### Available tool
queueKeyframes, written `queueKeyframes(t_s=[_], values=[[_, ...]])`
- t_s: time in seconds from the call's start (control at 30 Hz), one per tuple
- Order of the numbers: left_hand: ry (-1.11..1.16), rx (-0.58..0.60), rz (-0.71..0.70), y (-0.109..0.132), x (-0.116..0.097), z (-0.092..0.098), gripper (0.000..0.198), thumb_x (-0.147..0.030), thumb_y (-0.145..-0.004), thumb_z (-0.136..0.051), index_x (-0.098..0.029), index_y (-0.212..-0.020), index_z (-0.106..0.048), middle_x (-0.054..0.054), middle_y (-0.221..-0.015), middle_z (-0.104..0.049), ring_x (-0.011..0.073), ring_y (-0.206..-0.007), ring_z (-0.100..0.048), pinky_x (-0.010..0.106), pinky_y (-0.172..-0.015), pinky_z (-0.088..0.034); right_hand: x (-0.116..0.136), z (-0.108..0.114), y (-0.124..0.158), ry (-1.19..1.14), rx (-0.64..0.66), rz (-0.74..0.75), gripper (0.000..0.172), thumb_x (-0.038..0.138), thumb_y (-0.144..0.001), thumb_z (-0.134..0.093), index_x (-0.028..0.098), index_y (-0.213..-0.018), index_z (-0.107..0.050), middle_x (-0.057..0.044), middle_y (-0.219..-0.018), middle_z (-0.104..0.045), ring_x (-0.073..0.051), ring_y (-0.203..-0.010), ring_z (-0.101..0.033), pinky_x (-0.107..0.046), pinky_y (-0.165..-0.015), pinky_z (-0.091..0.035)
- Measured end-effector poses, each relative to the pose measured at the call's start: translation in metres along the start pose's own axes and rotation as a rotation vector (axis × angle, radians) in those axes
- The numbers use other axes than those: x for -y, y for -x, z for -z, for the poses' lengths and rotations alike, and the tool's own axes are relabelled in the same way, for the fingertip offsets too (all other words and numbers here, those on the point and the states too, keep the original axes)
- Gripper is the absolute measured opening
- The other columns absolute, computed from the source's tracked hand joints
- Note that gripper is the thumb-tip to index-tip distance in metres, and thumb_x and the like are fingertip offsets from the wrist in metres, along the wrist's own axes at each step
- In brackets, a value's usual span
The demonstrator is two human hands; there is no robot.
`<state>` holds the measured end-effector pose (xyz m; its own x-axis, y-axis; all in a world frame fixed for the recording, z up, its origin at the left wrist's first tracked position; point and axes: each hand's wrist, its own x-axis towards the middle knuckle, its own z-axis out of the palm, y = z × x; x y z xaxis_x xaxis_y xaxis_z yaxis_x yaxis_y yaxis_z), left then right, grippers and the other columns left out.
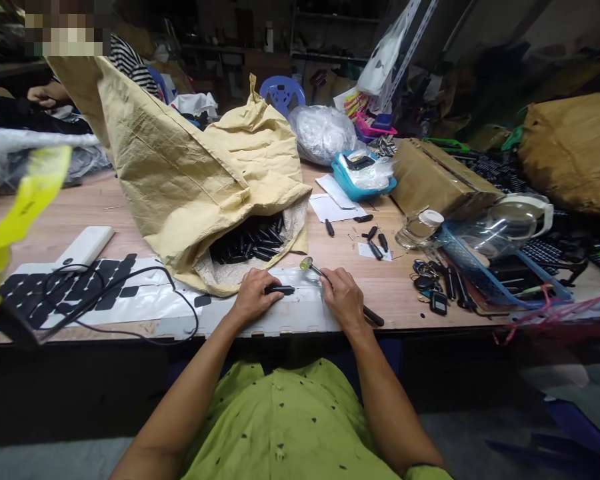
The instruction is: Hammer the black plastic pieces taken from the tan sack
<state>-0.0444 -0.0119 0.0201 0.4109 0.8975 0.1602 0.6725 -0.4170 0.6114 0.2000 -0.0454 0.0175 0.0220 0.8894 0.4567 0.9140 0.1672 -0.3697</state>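
While L hand [253,298] holds piece [281,290], R hand [344,298] tool [307,264], sack [180,173] behind.

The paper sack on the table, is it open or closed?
Open. The sack has its mouth gaping, and black pieces show inside.

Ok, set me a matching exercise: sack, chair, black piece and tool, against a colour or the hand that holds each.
Things:
1. sack
2. chair
3. black piece
4. tool

Matches:
a. in the right hand
b. tan
c. in the left hand
d. blue

Pairs: 1-b, 2-d, 3-c, 4-a.
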Motion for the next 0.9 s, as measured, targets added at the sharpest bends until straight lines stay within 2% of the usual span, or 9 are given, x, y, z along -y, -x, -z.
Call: queueKeyframes(t_s=[0.17,0.27,0.43,0.57,0.73,0.9], values=[[0.021,-0.02,0.0,0.001,0.001,-0.003,0.016,-0.034,-0.084,-0.074,-0.027,-0.096,-0.08,0.005,-0.088,-0.07,0.0258,-0.094,-0.058,0.041,-0.09,-0.044,0.025,0.013,0.014,-0.262,0.041,0.083,0.033,0.026,-0.1,-0.046,0.027,-0.122,-0.072,-0.006,-0.099,-0.072,-0.018,-0.091,-0.067,-0.028,-0.082,-0.054],[0.028,-0.013,0.02,0.0,0.0,-0.003,0.016,-0.033,-0.083,-0.075,-0.027,-0.097,-0.081,0.005,-0.088,-0.07,0.0256,-0.095,-0.057,0.04,-0.09,-0.044,0.033,0.015,0.019,-0.34,0.077,0.138,0.034,0.024,-0.1,-0.048,0.026,-0.124,-0.071,-0.005,-0.1,-0.073,-0.017,-0.093,-0.068,-0.027,-0.083,-0.055],[0.031,-0.013,0.026,0.0,0.0,-0.003,0.015,-0.033,-0.083,-0.076,-0.028,-0.097,-0.081,0.004,-0.087,-0.069,0.0244,-0.093,-0.057,0.039,-0.087,-0.044,0.039,0.014,0.025,-0.251,0.118,0.187,0.035,0.022,-0.1,-0.048,0.03,-0.125,-0.072,-0.003,-0.086,-0.068,-0.015,-0.082,-0.066,-0.024,-0.076,-0.054],[0.033,-0.022,0.039,0.0,0.0,-0.004,0.013,-0.033,-0.084,-0.074,-0.028,-0.094,-0.081,0.004,-0.085,-0.07,0.0242,-0.091,-0.057,0.039,-0.088,-0.045,0.039,0.014,0.026,-0.157,0.13,0.234,0.034,0.02,-0.099,-0.051,0.032,-0.121,-0.074,-0.002,-0.082,-0.065,-0.015,-0.08,-0.064,-0.022,-0.073,-0.052],[0.031,-0.032,0.039,0.0,0.001,-0.005,0.015,-0.034,-0.081,-0.077,-0.03,-0.095,-0.082,0.004,-0.087,-0.071,0.0255,-0.095,-0.058,0.041,-0.09,-0.045,0.034,0.018,0.024,-0.193,0.075,0.189,0.034,0.023,-0.101,-0.048,0.03,-0.124,-0.073,-0.003,-0.085,-0.067,-0.015,-0.082,-0.065,-0.023,-0.076,-0.052],[0.025,-0.029,0.046,0.0,0.001,-0.005,0.014,-0.031,-0.081,-0.077,-0.028,-0.094,-0.082,0.004,-0.087,-0.071,0.0256,-0.094,-0.058,0.041,-0.09,-0.045,0.027,0.017,0.027,-0.213,0.157,0.158,0.034,0.026,-0.102,-0.047,0.031,-0.121,-0.074,-0.003,-0.085,-0.068,-0.016,-0.083,-0.066,-0.024,-0.075,-0.052]])
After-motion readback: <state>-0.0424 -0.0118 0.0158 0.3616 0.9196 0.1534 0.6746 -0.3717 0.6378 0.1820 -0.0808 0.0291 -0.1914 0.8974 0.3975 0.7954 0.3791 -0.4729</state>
